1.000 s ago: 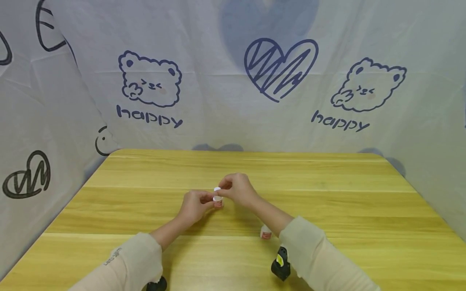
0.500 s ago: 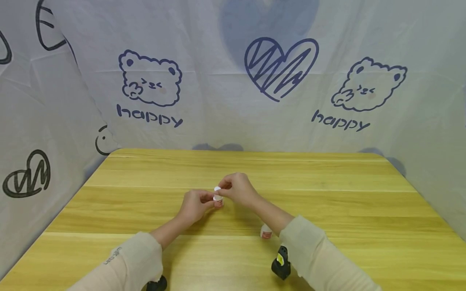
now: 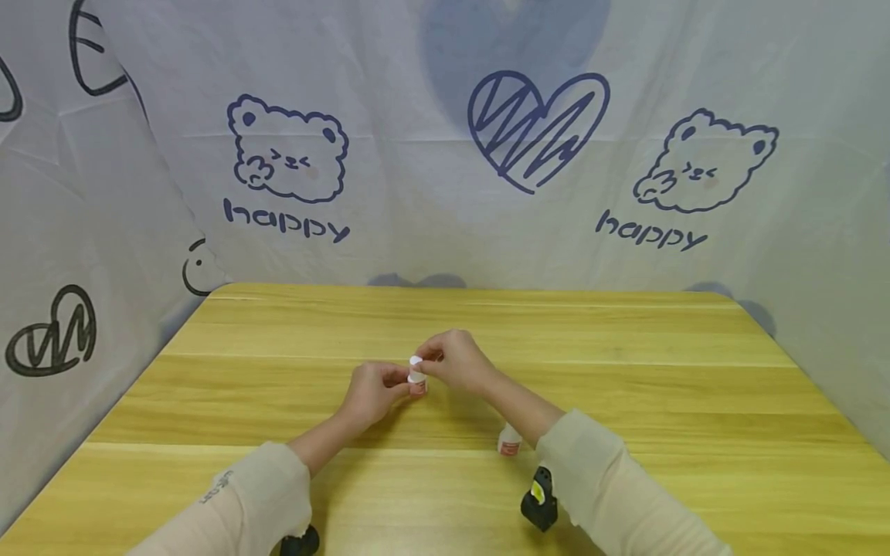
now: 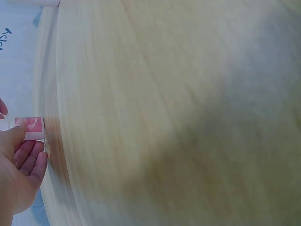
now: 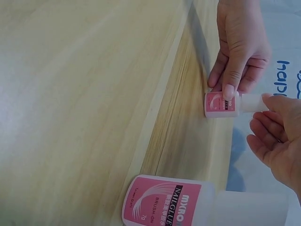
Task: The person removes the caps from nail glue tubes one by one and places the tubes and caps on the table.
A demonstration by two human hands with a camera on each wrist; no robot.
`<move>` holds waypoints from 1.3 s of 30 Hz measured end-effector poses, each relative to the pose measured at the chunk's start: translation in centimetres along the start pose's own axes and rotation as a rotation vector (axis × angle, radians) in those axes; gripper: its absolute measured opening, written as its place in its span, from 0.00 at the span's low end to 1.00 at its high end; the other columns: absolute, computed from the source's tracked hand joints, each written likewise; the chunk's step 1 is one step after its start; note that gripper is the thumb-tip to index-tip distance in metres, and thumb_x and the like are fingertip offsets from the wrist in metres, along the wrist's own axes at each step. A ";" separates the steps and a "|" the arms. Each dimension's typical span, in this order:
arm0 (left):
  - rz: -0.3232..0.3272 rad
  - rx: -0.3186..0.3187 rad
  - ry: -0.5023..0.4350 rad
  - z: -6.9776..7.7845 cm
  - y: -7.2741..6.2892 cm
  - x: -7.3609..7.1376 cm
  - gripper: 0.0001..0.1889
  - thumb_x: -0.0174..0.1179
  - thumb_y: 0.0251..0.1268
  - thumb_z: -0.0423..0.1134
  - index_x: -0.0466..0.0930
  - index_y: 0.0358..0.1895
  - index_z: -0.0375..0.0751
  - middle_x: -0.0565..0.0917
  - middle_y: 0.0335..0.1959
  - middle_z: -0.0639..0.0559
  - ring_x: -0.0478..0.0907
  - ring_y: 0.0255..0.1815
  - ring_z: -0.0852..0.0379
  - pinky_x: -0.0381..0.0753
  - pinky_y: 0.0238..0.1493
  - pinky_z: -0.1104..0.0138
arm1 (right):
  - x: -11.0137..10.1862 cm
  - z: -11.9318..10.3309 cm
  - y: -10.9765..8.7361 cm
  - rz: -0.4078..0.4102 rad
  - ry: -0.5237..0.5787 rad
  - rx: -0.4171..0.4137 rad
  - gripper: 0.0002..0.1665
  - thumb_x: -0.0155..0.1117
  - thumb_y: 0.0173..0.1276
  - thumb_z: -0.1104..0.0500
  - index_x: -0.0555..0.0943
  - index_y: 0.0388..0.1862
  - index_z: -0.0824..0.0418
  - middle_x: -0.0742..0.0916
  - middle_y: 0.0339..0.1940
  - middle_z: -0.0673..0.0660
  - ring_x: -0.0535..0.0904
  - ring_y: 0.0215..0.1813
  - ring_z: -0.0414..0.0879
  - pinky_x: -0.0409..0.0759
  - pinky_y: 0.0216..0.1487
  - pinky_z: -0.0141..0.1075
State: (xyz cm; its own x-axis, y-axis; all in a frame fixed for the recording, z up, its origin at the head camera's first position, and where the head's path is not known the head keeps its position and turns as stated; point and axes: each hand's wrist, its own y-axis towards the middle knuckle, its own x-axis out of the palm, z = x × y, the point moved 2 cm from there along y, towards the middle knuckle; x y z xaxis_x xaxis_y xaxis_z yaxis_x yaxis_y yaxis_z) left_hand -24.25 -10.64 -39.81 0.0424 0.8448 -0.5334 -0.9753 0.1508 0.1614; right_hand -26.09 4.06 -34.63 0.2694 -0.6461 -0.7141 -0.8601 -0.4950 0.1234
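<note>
A small nail glue bottle [image 5: 218,111] with a pink label stands upright on the table in the middle of the head view. My left hand [image 3: 368,395] pinches its body between thumb and fingers; in the left wrist view the thumb lies over the pink label. Above, my right hand [image 3: 455,363] pinches the bottle's white cap [image 5: 253,103], which sits in line with the neck. A second nail glue bottle [image 5: 164,203], pink-labelled and white-capped, stands nearer the person, beside the right forearm, with its top partly hidden by that arm in the head view.
The wooden table [image 3: 660,386] reaches back to a white cloth [image 3: 403,193] printed with bears and hearts. A black wrist device [image 3: 539,500] shows by the right sleeve, and another black device [image 3: 300,542] under the left cuff.
</note>
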 end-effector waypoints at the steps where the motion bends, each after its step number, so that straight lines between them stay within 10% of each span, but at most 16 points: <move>1: -0.001 -0.001 -0.001 0.0 0.0 0.0 0.06 0.66 0.52 0.32 0.86 0.33 0.34 0.87 0.31 0.43 0.86 0.33 0.54 0.84 0.37 0.68 | 0.0 0.0 0.0 -0.004 -0.002 -0.003 0.08 0.64 0.62 0.62 0.85 0.37 0.66 0.88 0.34 0.58 0.80 0.32 0.41 0.78 0.31 0.25; 25: -0.007 0.008 -0.023 0.1 -0.1 0.0 0.07 0.67 0.51 0.31 0.86 0.35 0.34 0.87 0.32 0.43 0.86 0.34 0.53 0.84 0.38 0.67 | 0.5 0.0 0.0 0.120 0.025 -0.012 0.05 0.69 0.57 0.63 0.84 0.28 0.65 0.87 0.28 0.57 0.78 0.29 0.40 0.75 0.31 0.24; 39: -0.019 0.017 -0.033 0.1 0.0 -0.1 0.08 0.66 0.51 0.32 0.86 0.35 0.34 0.87 0.32 0.43 0.86 0.33 0.53 0.84 0.38 0.67 | 0.2 -0.2 0.1 0.050 0.027 0.036 0.05 0.67 0.59 0.63 0.85 0.32 0.65 0.88 0.32 0.57 0.81 0.34 0.43 0.79 0.34 0.27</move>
State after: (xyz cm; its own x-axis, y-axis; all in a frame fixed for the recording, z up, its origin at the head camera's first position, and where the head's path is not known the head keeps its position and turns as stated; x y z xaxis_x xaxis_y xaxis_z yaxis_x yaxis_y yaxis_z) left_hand -24.18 -10.62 -39.67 0.0678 0.8580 -0.5091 -0.9704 0.1753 0.1663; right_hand -25.97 3.75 -34.64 0.2368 -0.6852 -0.6888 -0.8878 -0.4406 0.1330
